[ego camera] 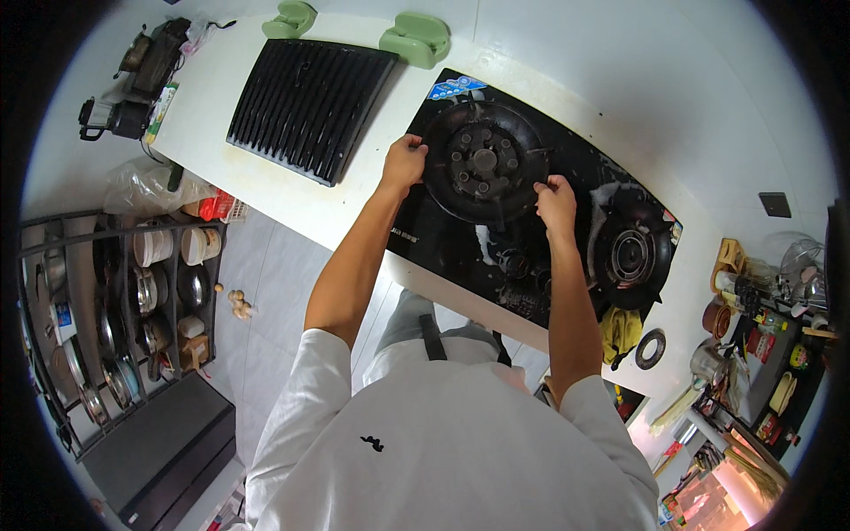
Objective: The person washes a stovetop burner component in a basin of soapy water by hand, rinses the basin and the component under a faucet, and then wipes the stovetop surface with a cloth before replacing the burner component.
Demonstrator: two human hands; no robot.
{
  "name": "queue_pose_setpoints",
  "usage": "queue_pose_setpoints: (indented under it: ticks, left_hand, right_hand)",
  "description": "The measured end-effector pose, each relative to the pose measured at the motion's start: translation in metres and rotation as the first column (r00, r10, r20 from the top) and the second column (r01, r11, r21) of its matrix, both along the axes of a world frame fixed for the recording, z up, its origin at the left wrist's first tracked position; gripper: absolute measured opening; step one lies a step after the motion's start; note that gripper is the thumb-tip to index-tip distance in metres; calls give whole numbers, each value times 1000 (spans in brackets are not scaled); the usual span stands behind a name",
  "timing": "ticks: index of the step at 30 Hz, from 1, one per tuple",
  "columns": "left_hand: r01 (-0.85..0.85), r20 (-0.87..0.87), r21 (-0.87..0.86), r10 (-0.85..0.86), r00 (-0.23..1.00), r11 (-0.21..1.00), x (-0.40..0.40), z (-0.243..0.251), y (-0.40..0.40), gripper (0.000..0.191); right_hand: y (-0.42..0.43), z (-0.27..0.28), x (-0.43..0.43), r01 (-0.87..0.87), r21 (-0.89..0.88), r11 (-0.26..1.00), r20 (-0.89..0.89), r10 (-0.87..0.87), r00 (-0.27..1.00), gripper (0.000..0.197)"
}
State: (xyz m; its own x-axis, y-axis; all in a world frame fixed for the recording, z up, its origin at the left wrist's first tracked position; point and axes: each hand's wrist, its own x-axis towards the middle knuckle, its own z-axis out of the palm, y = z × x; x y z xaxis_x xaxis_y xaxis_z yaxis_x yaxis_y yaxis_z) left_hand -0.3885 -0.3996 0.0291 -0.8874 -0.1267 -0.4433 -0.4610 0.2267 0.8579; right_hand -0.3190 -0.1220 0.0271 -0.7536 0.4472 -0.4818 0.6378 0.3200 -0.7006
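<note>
A black glass gas cooktop (pixel 451 255) is set in the white counter in front of me. Its left burner has a round black pan support (pixel 448 196) with prongs, around a burner head (pixel 485 159). My left hand (pixel 405 164) grips the support's left rim between thumb and fingers. At the opposite rim, my right hand (pixel 556 202) pinches the lower right edge. Whether the support is lifted off the glass, I cannot tell. White suds (pixel 483 244) streak the glass below it. More foam lies by the right burner (pixel 629 255), beside a yellow cloth (pixel 621 335).
Left of the cooktop lies a black ridged panel (pixel 312 109). Two green plastic holders (pixel 415 41) stand behind it. A dark ring (pixel 651 350) rests on the counter at right, near a metal pot (pixel 707 364). A cookware rack (pixel 123 229) stands at far left.
</note>
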Motion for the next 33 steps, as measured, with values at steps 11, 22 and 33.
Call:
queue_pose_setpoints:
  ticks: [11, 22, 33]
  left_hand:
    - [36, 20, 51, -37, 999, 998, -8, 1, -5, 22]
    - [-133, -150, -26, 128, 980, 991, 10, -3, -8, 35]
    - [-291, 52, 271, 288, 956, 917, 77, 5, 3, 47]
  right_hand:
    - [-22, 33, -1, 96, -28, 995, 21, -95, 995, 40]
    - [2, 22, -25, -38, 298, 954, -482, 185, 856, 32]
    - [-34, 43, 56, -118, 626, 771, -294, 374, 880, 23]
